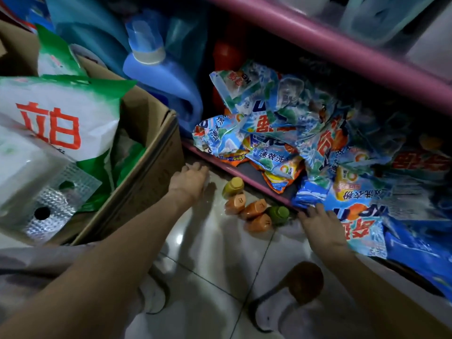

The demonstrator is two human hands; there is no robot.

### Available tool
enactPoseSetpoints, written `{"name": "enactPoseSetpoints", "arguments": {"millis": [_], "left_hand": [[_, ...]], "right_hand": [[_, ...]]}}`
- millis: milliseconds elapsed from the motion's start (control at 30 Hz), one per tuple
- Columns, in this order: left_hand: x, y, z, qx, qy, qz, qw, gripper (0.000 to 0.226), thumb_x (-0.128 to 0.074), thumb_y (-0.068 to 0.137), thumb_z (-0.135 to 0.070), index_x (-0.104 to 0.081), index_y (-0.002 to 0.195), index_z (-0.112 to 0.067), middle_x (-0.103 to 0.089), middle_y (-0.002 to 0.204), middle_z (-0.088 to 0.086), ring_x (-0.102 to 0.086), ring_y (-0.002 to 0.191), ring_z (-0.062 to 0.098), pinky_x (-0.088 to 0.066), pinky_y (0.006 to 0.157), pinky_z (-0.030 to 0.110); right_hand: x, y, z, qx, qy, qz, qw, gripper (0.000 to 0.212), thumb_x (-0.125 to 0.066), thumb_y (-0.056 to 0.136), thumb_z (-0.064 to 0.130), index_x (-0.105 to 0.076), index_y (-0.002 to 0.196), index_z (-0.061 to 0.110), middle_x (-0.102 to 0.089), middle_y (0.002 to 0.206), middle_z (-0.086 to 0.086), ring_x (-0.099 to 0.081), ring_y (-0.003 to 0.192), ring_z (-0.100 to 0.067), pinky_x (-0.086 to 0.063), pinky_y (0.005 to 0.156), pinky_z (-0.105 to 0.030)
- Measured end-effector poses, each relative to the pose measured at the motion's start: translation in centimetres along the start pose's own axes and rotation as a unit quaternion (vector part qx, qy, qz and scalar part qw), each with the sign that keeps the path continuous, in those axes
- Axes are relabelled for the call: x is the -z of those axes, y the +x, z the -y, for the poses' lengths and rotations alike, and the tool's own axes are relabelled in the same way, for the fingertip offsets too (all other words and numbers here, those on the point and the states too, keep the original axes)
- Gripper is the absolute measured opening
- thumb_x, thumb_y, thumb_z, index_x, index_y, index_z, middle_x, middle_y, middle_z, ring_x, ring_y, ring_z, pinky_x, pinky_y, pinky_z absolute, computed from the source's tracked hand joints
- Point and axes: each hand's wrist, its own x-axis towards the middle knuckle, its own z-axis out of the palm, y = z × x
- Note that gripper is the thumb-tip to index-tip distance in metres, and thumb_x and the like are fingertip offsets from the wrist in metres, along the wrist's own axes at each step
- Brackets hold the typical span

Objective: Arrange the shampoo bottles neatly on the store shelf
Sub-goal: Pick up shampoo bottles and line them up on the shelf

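Observation:
Several small shampoo bottles stand on the tiled floor against the pink bottom shelf edge (247, 178): a yellow-green one (233, 187), three orange ones (236, 203) (253, 209) (260, 222) and a dark green one (278, 214). My left hand (188, 182) hovers over the floor just left of the bottles, fingers spread, holding nothing. My right hand (322, 226) rests on the front edge of a blue detergent bag (352, 216) at the shelf edge, right of the bottles; its fingertips are hidden.
Crumpled blue detergent bags (281, 123) fill the bottom shelf. A large blue jug (161, 77) stands at the back. A cardboard box (146, 167) with green-white bags sits on the left. A brown round object (307, 282) and my socked feet are on the floor below.

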Motion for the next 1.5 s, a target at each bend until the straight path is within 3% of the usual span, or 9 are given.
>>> {"name": "enactPoseSetpoints", "arguments": {"millis": [167,367,600,767,867,1000,1300,1400,1500], "left_hand": [[-0.2,1.0,0.1,-0.011,0.078,-0.055,0.995,0.029,-0.041,0.099,-0.028,-0.060,0.118,-0.019,-0.059,0.121,0.005,-0.058,0.111,0.027,-0.044,0.080,0.032],[-0.4,-0.5,1.2,-0.014,0.132,-0.033,0.991,0.025,-0.046,0.095,-0.027,-0.063,0.112,-0.018,-0.065,0.115,0.005,-0.062,0.107,0.027,-0.039,0.071,0.028],[2.0,-5.6,2.1,0.012,0.104,0.008,0.994,0.027,-0.055,0.090,-0.019,-0.064,0.115,-0.016,-0.063,0.119,0.010,-0.059,0.111,0.028,-0.046,0.082,0.031],[1.0,-11.8,1.5,-0.028,0.087,-0.007,0.996,0.027,-0.055,0.089,-0.025,-0.062,0.114,-0.020,-0.063,0.116,0.008,-0.059,0.108,0.028,-0.046,0.084,0.033],[-1.6,-14.6,0.2,-0.026,0.059,0.009,0.998,0.026,-0.056,0.089,-0.028,-0.060,0.113,-0.018,-0.061,0.117,0.008,-0.060,0.107,0.029,-0.047,0.080,0.034],[-5.5,-16.9,-1.3,-0.019,0.020,0.035,0.999,0.029,-0.052,0.093,-0.034,-0.060,0.113,-0.015,-0.062,0.117,0.010,-0.061,0.106,0.029,-0.049,0.084,0.035],[-8.4,-17.3,-3.1,-0.065,0.047,0.096,0.992,0.029,-0.048,0.093,-0.012,-0.060,0.118,-0.005,-0.059,0.121,0.017,-0.057,0.112,0.033,-0.045,0.091,0.038],[-8.7,-17.3,-3.0,-0.067,0.045,0.093,0.992,0.029,-0.047,0.093,-0.009,-0.057,0.120,-0.005,-0.058,0.122,0.016,-0.056,0.112,0.032,-0.046,0.090,0.036],[-9.0,-17.3,-2.9,-0.066,0.037,0.087,0.993,0.031,-0.046,0.093,-0.008,-0.055,0.122,-0.006,-0.055,0.125,0.016,-0.054,0.115,0.032,-0.045,0.090,0.037]], "right_hand": [[-1.4,0.4,0.8,-0.001,-0.050,-0.026,0.998,0.039,-0.041,0.095,0.017,-0.041,0.134,0.014,-0.044,0.137,-0.011,-0.030,0.132,-0.031,-0.029,0.102,-0.037],[-1.7,0.0,1.4,0.010,-0.093,-0.014,0.996,0.038,-0.042,0.095,0.018,-0.051,0.131,0.014,-0.044,0.135,-0.011,-0.032,0.128,-0.030,-0.026,0.104,-0.037],[0.6,-4.1,3.0,0.062,-0.119,0.027,0.991,0.040,-0.045,0.094,0.029,-0.053,0.130,0.015,-0.046,0.136,-0.014,-0.038,0.127,-0.033,-0.019,0.111,-0.047],[2.3,-8.1,5.5,0.029,0.158,0.107,0.981,0.045,-0.057,0.088,0.026,-0.050,0.129,0.007,-0.028,0.141,-0.015,-0.053,0.115,-0.029,-0.043,0.095,-0.039],[2.5,-10.4,6.8,0.014,0.273,0.072,0.959,0.040,-0.057,0.088,0.026,-0.050,0.122,0.006,-0.027,0.136,-0.015,-0.060,0.103,-0.029,-0.045,0.083,-0.035],[2.7,-13.1,7.8,-0.056,0.382,0.055,0.921,0.046,-0.051,0.090,0.037,-0.052,0.122,0.005,-0.042,0.126,-0.018,-0.055,0.108,-0.031,-0.043,0.084,-0.030],[2.2,-16.1,7.7,-0.122,0.473,0.034,0.872,0.036,-0.056,0.090,0.037,-0.064,0.107,0.007,-0.068,0.107,-0.010,-0.057,0.081,-0.015,-0.039,0.051,-0.017],[2.4,-16.2,8.0,-0.120,0.489,0.037,0.863,0.037,-0.056,0.090,0.038,-0.065,0.107,0.005,-0.069,0.106,-0.011,-0.065,0.089,-0.018,-0.052,0.065,-0.023],[2.9,-16.2,7.9,-0.118,0.484,0.012,0.867,0.037,-0.057,0.089,0.039,-0.065,0.105,0.007,-0.070,0.104,-0.010,-0.065,0.090,-0.018,-0.049,0.064,-0.025]]}}
